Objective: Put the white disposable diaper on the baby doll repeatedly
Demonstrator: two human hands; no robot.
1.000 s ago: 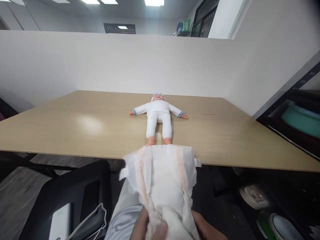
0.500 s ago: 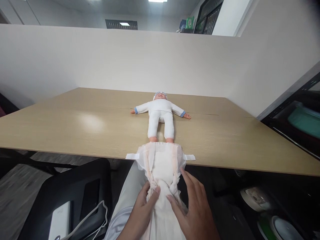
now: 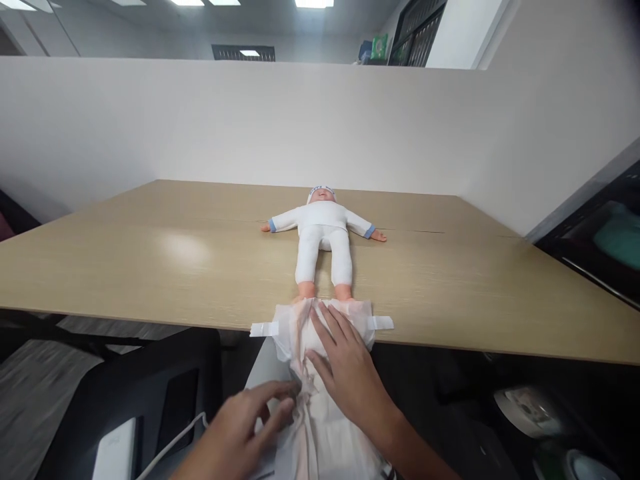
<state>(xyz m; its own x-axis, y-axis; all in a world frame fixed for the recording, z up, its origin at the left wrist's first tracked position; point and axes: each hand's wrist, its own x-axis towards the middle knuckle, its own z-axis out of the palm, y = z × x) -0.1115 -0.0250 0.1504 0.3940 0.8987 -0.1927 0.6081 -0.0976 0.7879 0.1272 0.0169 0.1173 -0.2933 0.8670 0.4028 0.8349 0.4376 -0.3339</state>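
An unfolded white diaper (image 3: 330,420) lies lengthwise over my lap. Its far end reaches onto the table edge, and white fastening tabs stick out on both sides. My right hand (image 3: 345,363) rests flat on the far part of the diaper, fingers stretched forward. At the diaper's left edge, my left hand (image 3: 250,423) has its fingers curled and thumb and forefinger close together at the ruffled cuff, slightly blurred. Beyond the diaper a baby doll (image 3: 324,227) in white clothes with blue cuffs lies on its back, arms spread, its feet right behind the diaper's far edge.
The wooden table (image 3: 200,280) stretches back to a white partition (image 3: 250,127). To my left, a black chair seat (image 3: 115,373) holds a white power bank (image 3: 116,450) with a cable and a dark flat object. Rounded items sit in shadow at the lower right.
My right hand has moved forward and left from the diaper's right edge, flattening on its far part. My left hand has shifted left and lower. The view has tilted slightly.
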